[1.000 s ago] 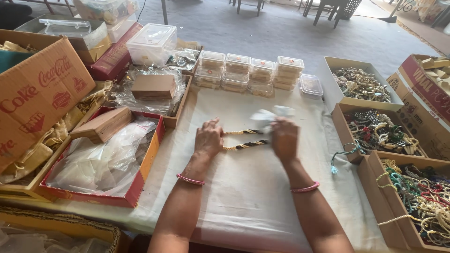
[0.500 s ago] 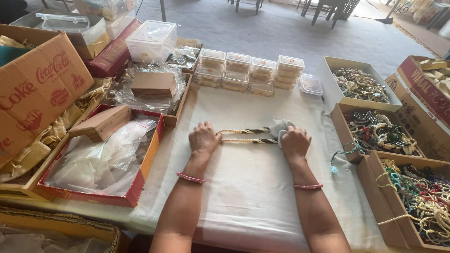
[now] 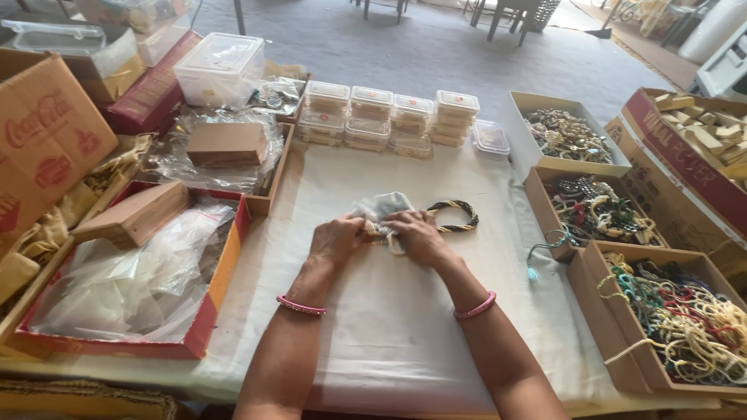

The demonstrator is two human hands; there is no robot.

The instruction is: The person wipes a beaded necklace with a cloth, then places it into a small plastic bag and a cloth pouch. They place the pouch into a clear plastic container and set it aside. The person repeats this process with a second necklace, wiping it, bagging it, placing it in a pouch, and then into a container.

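Note:
My left hand [image 3: 336, 239] and my right hand [image 3: 418, 234] meet at the middle of the white table cloth [image 3: 405, 327]. Between them they pinch a small clear plastic pouch [image 3: 380, 207] and one end of a black and gold beaded rope necklace [image 3: 455, 215]. The necklace's free loop curls out to the right of my right hand and lies flat on the cloth. Both wrists wear a pink bangle.
Stacked clear lidded boxes [image 3: 389, 118] line the far edge. Cardboard trays of bead jewellery [image 3: 595, 208] stand along the right, one with a teal tassel [image 3: 532, 271] hanging out. A red tray of plastic bags [image 3: 117, 284] and wooden boxes [image 3: 226, 144] fill the left.
The necklace was stretched straight between my spread hands. My hands have come together, the necklace now doubles into a loop on the right, and the pouch sits between my fingers.

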